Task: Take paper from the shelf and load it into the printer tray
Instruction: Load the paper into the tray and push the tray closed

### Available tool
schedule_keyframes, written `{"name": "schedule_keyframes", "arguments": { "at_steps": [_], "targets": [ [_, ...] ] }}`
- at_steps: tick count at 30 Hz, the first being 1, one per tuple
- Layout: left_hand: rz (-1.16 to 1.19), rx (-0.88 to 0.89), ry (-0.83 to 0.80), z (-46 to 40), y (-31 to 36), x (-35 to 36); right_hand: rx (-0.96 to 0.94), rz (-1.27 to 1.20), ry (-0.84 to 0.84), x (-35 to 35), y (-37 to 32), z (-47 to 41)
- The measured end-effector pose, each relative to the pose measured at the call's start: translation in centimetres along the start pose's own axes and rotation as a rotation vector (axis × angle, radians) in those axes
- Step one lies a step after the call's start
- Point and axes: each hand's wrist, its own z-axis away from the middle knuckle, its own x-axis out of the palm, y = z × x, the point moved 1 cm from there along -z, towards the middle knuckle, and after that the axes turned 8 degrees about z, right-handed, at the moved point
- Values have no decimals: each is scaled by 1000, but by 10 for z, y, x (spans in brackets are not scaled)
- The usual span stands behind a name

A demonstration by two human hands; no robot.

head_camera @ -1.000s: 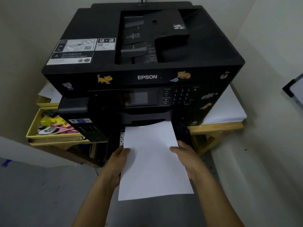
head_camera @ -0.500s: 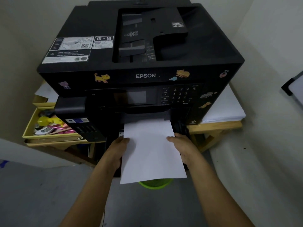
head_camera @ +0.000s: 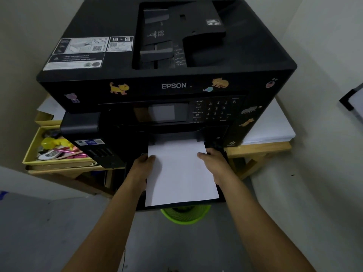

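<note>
White sheet of paper (head_camera: 181,173) lies flat over pulled-out black printer tray (head_camera: 182,205), far edge under the output slot of black Epson printer (head_camera: 167,79). Left hand (head_camera: 142,166) grips the sheet's left edge, right hand (head_camera: 215,163) grips the right edge, thumbs on top. Hands apart, one per side. Green plastic basket (head_camera: 184,213) on floor below the tray. White paper stack (head_camera: 269,128) on wooden shelf (head_camera: 257,152), right of printer.

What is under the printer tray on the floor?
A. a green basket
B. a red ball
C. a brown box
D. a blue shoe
A: a green basket sits on the floor just below the front edge of the printer tray, where the white paper lies.
</note>
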Motion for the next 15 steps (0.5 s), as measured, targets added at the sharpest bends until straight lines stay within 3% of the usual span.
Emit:
{"name": "schedule_keyframes", "arguments": {
  "at_steps": [8, 15],
  "targets": [
    [-72, 43, -65, 40, 0, -20, -92, 155, 64, -6, 26, 16],
    [-377, 184, -66, 48, -19, -35, -135, 317, 65, -15, 43, 31]
  ]
}}
